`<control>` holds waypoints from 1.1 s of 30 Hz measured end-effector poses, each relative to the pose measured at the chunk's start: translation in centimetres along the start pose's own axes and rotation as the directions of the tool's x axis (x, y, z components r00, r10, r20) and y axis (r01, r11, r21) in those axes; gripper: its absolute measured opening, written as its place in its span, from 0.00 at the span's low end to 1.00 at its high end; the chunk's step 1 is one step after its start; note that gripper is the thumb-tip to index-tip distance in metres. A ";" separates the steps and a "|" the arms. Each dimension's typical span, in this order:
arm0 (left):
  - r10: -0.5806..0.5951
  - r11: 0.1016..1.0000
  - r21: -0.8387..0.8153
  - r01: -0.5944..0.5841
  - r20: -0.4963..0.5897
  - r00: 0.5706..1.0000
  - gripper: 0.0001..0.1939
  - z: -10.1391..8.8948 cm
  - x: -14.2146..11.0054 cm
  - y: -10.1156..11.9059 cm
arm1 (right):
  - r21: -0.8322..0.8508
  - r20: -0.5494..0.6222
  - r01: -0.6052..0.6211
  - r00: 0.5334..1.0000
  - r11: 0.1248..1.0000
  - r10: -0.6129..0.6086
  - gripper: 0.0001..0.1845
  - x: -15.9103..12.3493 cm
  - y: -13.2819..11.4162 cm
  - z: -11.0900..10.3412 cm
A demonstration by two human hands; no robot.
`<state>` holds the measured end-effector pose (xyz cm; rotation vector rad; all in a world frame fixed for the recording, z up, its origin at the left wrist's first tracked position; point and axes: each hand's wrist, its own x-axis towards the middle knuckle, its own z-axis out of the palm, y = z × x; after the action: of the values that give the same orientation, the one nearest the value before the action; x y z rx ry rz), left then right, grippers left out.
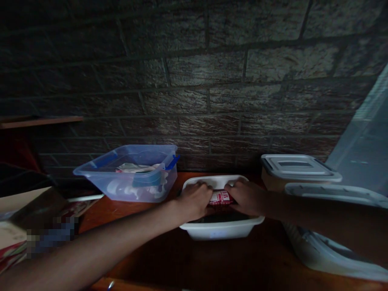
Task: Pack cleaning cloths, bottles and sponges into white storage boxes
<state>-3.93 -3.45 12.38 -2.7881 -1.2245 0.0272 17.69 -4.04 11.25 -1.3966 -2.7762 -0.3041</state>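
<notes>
A red packet with a white printed label (221,197) is held between my two hands, inside a white plastic tub (220,231). My left hand (197,199) is closed on the packet's left end, knuckles up. On its right end my right hand (247,197) is closed in the same way, with the fingertips mostly hidden. Dark contents lie under the packet in the tub, too dim to make out.
Left of the tub stands a clear bluish bin (127,190) with cloth-like items inside. A lidded container (300,166) and a larger pale tub (309,254) stand on the right. An opened cardboard box (30,210) is at far left. Behind the wooden table (145,258) rises a brick wall (194,101).
</notes>
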 end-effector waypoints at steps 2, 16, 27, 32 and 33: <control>-0.005 1.000 0.009 0.005 0.003 1.000 0.22 -0.2 0.0 0.1 | 0.000 -0.016 0.018 1.000 1.000 -0.018 0.18 0.0 0.1 0.0; -0.053 0.995 0.079 0.053 -0.003 0.999 0.21 -1.1 -0.6 0.1 | -0.028 -0.016 0.035 0.999 0.999 -0.036 0.22 -0.4 0.6 -0.4; -0.085 0.995 -0.054 0.080 -0.116 0.990 0.18 -4.8 -1.8 -3.1 | -0.027 -0.063 -0.008 0.998 1.000 0.006 0.20 1.8 0.1 -5.4; -0.088 0.993 -0.094 0.065 -0.261 0.961 0.14 -8.5 -3.8 -6.7 | 0.119 -0.205 -0.010 0.978 0.993 0.034 0.19 6.3 -1.5 -8.4; -0.101 0.993 -0.085 0.079 -0.286 0.953 0.14 -9.2 -4.5 -7.7 | 0.157 -0.233 -0.006 0.972 0.988 0.043 0.19 7.6 -2.0 -8.9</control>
<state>-12.12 -2.32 22.17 -2.6652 -1.2956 -0.4265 10.96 -0.79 20.48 -1.2670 -2.5299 -0.2293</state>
